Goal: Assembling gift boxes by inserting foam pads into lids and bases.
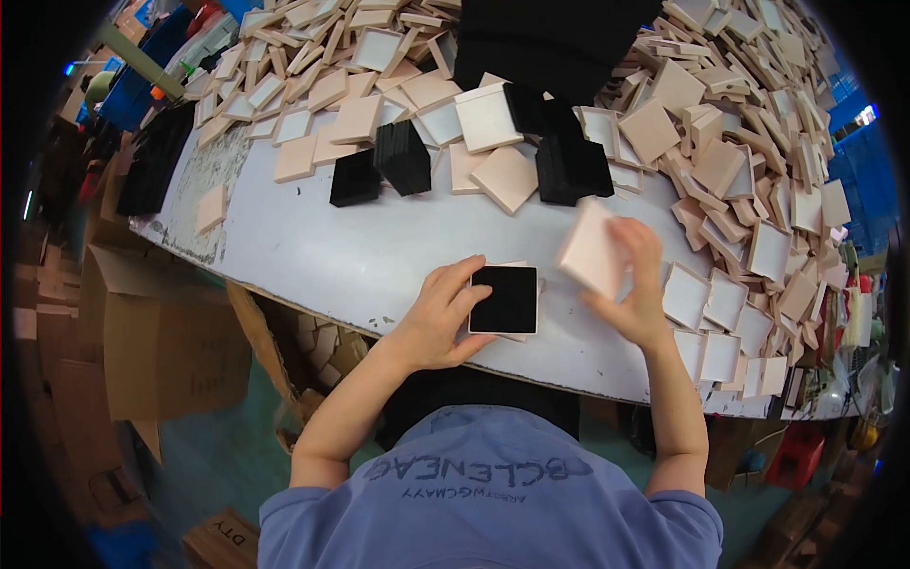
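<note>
1. Two bare hands over the white table [379, 256], both occupied.
2. Left hand [438, 315]: curled around the left side of the black-lined box [510, 302]. Thumb at the near edge, fingers at the far left corner, one fingertip over the black face. Box lies near the table's front edge, black side up; pale edges show from under it, can't tell of what.
3. Right hand [637, 283]: gripping the pale pink box piece [591, 250] between thumb and fingers. Piece is tilted, slightly blurred, right of the black-lined box and apart from it.
4. Several black stacks beyond the hands: left pair [402, 157] side by side, right group [572, 169] beside loose pale pieces.
5. Large heap of pale box parts [730, 171] along the right; another heap [327, 90] at far left. Some parts show white insides.
6. Brown carton [175, 341] left of the table, below its top.
</note>
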`<state>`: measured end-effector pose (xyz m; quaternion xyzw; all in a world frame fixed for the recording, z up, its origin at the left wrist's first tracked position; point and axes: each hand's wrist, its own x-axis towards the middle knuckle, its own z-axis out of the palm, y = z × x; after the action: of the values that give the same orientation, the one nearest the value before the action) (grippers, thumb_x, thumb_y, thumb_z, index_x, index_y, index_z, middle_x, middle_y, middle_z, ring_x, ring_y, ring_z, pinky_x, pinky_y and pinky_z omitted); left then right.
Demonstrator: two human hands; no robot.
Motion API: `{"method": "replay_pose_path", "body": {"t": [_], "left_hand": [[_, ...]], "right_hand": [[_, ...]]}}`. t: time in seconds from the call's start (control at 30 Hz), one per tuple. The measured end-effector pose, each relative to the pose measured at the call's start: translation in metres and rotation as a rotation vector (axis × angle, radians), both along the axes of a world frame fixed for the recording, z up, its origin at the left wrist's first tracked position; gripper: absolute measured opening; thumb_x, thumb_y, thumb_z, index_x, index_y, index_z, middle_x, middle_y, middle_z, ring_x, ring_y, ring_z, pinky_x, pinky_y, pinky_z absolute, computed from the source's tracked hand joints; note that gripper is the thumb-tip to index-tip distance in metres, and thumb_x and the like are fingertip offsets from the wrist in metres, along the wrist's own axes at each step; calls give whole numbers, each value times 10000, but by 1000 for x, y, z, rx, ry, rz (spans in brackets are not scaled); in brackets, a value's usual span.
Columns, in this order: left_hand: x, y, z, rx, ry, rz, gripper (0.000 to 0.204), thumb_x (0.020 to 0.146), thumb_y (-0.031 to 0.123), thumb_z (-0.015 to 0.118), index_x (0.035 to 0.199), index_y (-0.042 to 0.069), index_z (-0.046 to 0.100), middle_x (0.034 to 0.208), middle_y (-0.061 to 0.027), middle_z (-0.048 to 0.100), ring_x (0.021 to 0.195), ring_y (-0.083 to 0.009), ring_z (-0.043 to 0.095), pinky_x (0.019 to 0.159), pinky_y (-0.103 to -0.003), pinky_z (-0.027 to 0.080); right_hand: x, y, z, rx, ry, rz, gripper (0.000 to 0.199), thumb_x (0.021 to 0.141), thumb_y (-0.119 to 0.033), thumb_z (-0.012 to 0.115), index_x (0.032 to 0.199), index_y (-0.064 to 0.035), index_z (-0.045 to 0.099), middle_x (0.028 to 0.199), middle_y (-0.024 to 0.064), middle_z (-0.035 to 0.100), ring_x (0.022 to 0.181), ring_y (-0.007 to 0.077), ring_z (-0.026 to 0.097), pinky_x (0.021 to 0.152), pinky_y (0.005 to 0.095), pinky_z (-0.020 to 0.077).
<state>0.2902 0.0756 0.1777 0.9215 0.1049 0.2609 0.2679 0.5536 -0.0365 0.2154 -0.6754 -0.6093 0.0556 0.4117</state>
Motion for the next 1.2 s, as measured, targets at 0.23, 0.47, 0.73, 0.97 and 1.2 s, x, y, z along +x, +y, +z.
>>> {"method": "replay_pose_path", "body": {"t": [0.23,0.47,0.73,0.97,1.2], "left_hand": [[-2,9,-9,4,-158,-4,1020,616,220,797,1392,50,158,1408,-310,197,1232,-439,359,980,-457,336],[-3,9,6,37,171,-33,951,591,209,786,1379,40,280,1409,-304,205,1210,-418,375,973,-461,332],[-3,15,3,-14,72,-37,870,638,218,760,1370,44,324,1366,-292,268,1185,-448,375,987,-472,319],[-2,9,-9,-20,57,-68,869,606,195,743,1370,60,352,1347,-268,307,1224,-406,364,971,-456,310],[-5,8,-25,-91,-75,-44,867,643,301,792,1358,60,366,1346,-262,307,1180,-391,402,978,-430,334]], "right_hand": [[-52,30,-2,-186,-137,608,667,610,-304,787,1215,-164,544,1294,213,397,1145,382,403,965,465,345],[-56,20,-1,-178,-302,595,598,627,-327,772,1181,-211,577,1298,222,389,1159,392,399,954,480,345],[-57,30,-13,-35,-200,578,613,605,-269,765,1184,-193,578,1252,228,426,1118,388,443,946,477,357],[-56,18,-33,90,-137,585,643,587,-200,738,1192,-92,551,1220,249,434,1101,414,446,945,480,366],[-62,18,-26,58,20,600,625,613,-193,767,1182,-77,535,1236,215,429,1100,378,458,929,440,390]]}}
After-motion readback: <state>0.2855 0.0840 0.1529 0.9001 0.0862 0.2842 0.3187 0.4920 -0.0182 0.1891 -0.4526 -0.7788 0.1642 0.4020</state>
